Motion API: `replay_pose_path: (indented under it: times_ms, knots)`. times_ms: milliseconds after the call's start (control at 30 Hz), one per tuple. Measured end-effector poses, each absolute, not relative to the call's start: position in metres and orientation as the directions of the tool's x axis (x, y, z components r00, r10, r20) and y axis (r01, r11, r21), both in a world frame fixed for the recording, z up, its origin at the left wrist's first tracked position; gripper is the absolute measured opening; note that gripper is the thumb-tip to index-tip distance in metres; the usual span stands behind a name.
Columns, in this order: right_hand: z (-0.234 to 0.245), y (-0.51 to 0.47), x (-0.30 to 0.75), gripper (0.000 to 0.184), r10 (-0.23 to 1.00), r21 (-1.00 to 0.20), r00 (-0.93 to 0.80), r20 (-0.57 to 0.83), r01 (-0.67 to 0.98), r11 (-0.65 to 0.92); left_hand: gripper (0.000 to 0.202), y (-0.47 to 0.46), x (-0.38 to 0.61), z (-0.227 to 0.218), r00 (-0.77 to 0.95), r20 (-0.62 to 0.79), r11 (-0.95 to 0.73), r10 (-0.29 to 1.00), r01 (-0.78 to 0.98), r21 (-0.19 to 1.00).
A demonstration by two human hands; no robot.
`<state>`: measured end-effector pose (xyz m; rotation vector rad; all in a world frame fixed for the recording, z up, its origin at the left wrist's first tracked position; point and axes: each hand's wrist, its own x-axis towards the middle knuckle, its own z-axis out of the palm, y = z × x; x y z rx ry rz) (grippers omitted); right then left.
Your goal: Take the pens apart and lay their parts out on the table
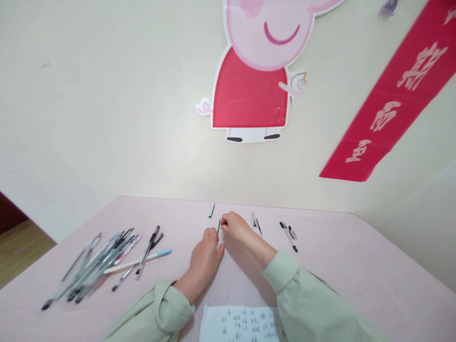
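Note:
My left hand [204, 254] and my right hand [235, 228] meet near the middle of the pink table [356, 266], both with fingers curled. Between them they pinch a clear pen [219, 232] with a dark core; the left grips its near end, the right its far end. Just beyond lies a thin pen refill [211, 213]. Both arms wear pale green sleeves.
A pile of several pens [99, 263] lies at the left. A clear pen [255, 222] and a black-capped pen [289, 235] lie to the right. A written sheet of paper [238, 325] sits at the near edge. On the wall hang a cartoon pig cut-out and a red banner.

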<state>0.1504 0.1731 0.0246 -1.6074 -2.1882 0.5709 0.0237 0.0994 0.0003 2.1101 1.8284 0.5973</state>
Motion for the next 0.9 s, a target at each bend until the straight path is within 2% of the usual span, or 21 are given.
replay_pose_path:
  times_ms: [400,533,733,900]
  knots:
    - [0.03,0.188,0.154,0.014,0.961,-0.557,-0.277,0.02,0.795,0.241,0.01,0.101,0.02,0.0,0.093,0.151,-0.166,0.984,0.786,0.595]
    - [0.029,0.187,0.142,0.015,0.955,-0.554,-0.289,0.064,0.786,0.274,0.01,0.103,0.017,-0.006,0.107,0.191,-0.205,0.976,0.749,0.63]
    - [0.028,0.185,0.146,0.026,0.95,-0.546,-0.281,0.139,0.778,0.31,0.015,0.105,0.017,-0.009,0.112,0.165,-0.192,0.98,0.746,0.638]
    - [0.034,0.171,0.163,0.026,0.956,-0.535,-0.233,0.18,0.792,0.294,0.014,0.106,0.017,-0.009,0.123,0.156,-0.196,0.98,0.737,0.647]
